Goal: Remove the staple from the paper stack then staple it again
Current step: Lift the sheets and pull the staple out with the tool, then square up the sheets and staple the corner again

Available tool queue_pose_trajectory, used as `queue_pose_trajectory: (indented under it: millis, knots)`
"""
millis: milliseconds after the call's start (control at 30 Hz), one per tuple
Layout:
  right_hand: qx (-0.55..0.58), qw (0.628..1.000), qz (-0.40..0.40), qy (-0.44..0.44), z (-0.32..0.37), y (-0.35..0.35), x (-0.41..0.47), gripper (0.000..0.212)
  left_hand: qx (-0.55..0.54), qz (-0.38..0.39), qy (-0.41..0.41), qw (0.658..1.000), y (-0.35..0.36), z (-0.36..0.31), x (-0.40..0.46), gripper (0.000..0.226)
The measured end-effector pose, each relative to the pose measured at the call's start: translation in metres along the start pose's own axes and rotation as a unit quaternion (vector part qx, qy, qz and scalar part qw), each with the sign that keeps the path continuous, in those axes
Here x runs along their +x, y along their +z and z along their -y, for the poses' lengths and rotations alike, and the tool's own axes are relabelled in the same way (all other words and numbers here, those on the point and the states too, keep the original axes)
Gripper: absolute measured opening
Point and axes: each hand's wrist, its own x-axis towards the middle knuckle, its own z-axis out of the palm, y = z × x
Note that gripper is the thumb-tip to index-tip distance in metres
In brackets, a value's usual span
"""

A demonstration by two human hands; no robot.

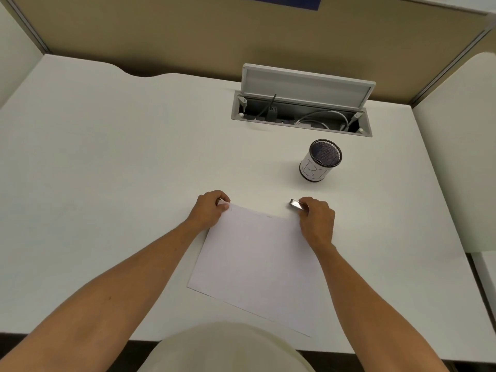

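While the left hand (210,210) pinches the paper stack (257,264) at its far corner, the right hand (316,220) grips a small metal tool (295,204); it should slide under squarely.

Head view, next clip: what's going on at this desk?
A person works on a paper stack lying on the white desk. The left hand pinches its far left corner; the right hand grips a small metal tool at the far right corner. A mesh cup stands beyond.
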Motion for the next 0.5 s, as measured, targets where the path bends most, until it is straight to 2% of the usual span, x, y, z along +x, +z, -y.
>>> queue_pose_trajectory:
  millis: [200, 367, 500]
  knots:
    - [-0.03, 0.999, 0.001, -0.023, 0.001, 0.007, 0.003, 0.026, -0.007, -0.008, -0.015, 1.0, 0.004, 0.003, 0.002, 0.005]
    - [0.03, 0.993, -0.09, -0.073, 0.024, 0.015, -0.008, 0.026, -0.009, -0.015, -0.021, 1.0, 0.007, 0.004, 0.002, 0.005]
    - [0.1, 0.989, -0.045, -0.101, 0.071, 0.033, -0.027, 0.017, 0.0, -0.017, -0.03, 0.999, 0.009, 0.003, 0.001, 0.006]
